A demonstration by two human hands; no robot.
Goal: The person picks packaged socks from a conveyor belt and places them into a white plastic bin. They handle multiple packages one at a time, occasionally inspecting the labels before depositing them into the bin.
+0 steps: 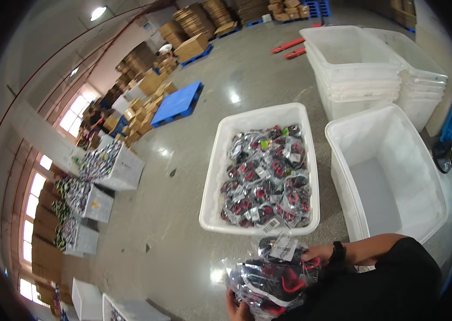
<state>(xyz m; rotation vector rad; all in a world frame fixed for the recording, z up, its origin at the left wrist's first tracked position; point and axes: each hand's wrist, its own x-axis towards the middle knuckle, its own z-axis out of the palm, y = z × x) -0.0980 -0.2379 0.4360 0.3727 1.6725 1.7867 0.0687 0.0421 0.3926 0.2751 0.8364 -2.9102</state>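
Note:
Against my body I hold a bundle of clear plastic bags point(269, 281) with black and red items inside that look like shoes. White barcode labels point(283, 247) lie on its top. My left hand point(236, 308) is closed round the bundle's lower left side. At the upper right side, my right hand point(316, 253) grips it too; some of its fingers are hidden behind the plastic. Just beyond the bundle stands a white plastic tub point(208, 206), filled with similar bagged black and red items point(263, 171).
An open white bin point(338, 176) stands right of the tub, with stacked white bins point(357, 80) behind it. Far off are a blue pallet point(178, 103), a red pallet jack point(290, 48) and cardboard boxes point(193, 47). Filled white bins point(127, 168) line the left side.

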